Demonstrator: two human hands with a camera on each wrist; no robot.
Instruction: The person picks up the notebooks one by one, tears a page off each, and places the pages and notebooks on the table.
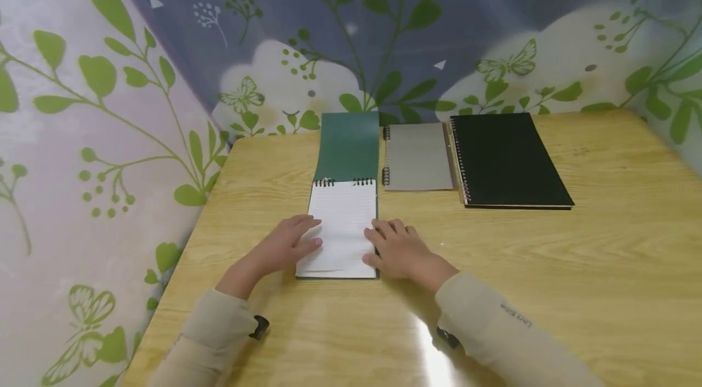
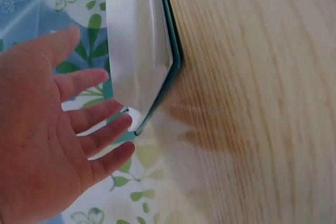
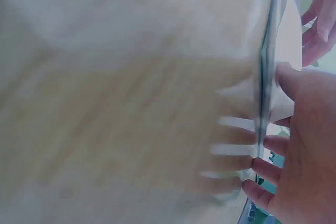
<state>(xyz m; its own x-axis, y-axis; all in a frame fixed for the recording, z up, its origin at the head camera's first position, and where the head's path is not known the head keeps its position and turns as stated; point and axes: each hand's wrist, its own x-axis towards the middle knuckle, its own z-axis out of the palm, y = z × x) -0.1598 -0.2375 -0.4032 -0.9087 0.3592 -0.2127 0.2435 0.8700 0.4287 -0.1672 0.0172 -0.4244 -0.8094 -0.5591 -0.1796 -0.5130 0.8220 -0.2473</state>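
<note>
- Your wood-grain bench (image 1: pixel 504 289) spans the frame's lower middle and right; a leaf-patterned wall (image 1: pixel 384 39) rises behind.
- The green notebook (image 1: pixel 345 201) lies open near frame centre, long axis running up-down, cover toward the top, pages toward you.
- Your left hand (image 1: pixel 285 245) and right hand (image 1: pixel 403 251) are released, extended fingers at its pages' side edges.

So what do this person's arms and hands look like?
The left sleeve and right sleeve are beige, reaching the wrists; the right one bears small dark lettering. A small black piece sticks out by each wrist. The left hand and right hand wear no gloves.
</note>
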